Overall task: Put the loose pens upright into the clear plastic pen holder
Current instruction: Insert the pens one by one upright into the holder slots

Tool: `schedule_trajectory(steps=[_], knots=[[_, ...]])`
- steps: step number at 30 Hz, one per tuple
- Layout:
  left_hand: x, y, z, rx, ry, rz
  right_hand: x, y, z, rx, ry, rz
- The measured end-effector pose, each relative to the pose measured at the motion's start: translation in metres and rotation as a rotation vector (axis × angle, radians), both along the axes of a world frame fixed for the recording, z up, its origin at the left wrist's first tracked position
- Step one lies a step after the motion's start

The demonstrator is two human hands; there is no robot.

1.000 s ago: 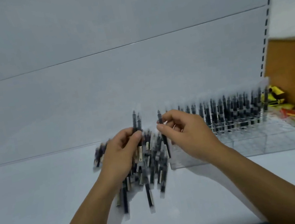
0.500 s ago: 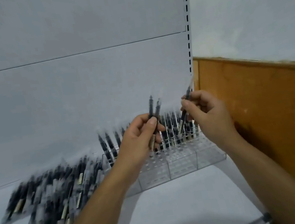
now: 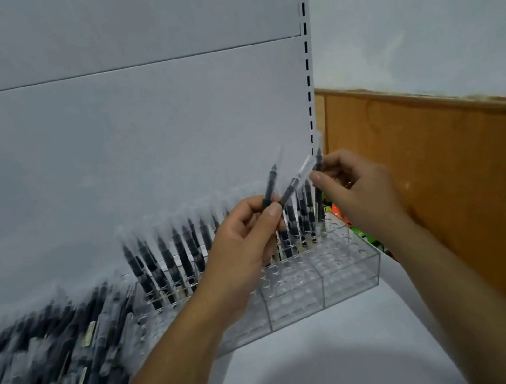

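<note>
A clear plastic pen holder (image 3: 346, 280) with many round holes stands on the white shelf against the back panel. Several dark pens (image 3: 169, 262) stand upright in its rear rows. A pile of loose pens (image 3: 50, 366) lies to its left, blurred. My left hand (image 3: 247, 246) is above the holder and grips two pens (image 3: 272, 185) pointing up. My right hand (image 3: 358, 191) is over the holder's right rear corner and pinches one pen (image 3: 320, 200) held upright, its lower end near the holes.
The white shelf surface (image 3: 307, 367) lies in front of the holder. A slotted upright (image 3: 306, 58) ends the back panel. An orange-brown wall panel (image 3: 462, 190) stands to the right, with colourful packets (image 3: 359, 234) behind the holder.
The view has swung right, from the pen pile to the holder. Both hands moved with their pens from above the pile to above the holder, the right hand toward its right rear corner.
</note>
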State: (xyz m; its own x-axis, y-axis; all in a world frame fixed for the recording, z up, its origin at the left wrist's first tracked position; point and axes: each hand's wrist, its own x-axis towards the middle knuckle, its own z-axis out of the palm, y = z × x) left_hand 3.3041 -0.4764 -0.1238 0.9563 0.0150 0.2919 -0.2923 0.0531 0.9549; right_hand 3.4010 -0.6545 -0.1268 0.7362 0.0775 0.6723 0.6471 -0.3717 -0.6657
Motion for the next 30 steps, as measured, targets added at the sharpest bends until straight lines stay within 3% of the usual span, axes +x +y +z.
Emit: schedule_trajectory(steps=[5, 15, 18, 23, 27, 30], knots=[[-0.001, 0.000, -0.002, 0.029, 0.008, -0.012, 0.002, -0.005, -0.007, -0.185, 0.130, -0.045], [0.000, 0.001, -0.002, 0.045, 0.043, -0.030, -0.008, -0.012, -0.007, -0.333, 0.256, -0.075], [0.000, 0.001, -0.001, 0.028, 0.054, -0.025, -0.014, -0.022, -0.001, -0.167, 0.189, -0.033], [-0.001, -0.001, 0.002, 0.068, 0.058, -0.010, -0.033, -0.007, 0.009, 0.011, 0.338, 0.465], [-0.003, -0.004, 0.002, 0.123, 0.066, -0.007, -0.037, 0.004, 0.008, 0.191, 0.404, 0.532], [-0.003, -0.006, 0.002, 0.159, 0.098, 0.044, -0.031, -0.003, 0.012, 0.507, 0.400, 0.533]])
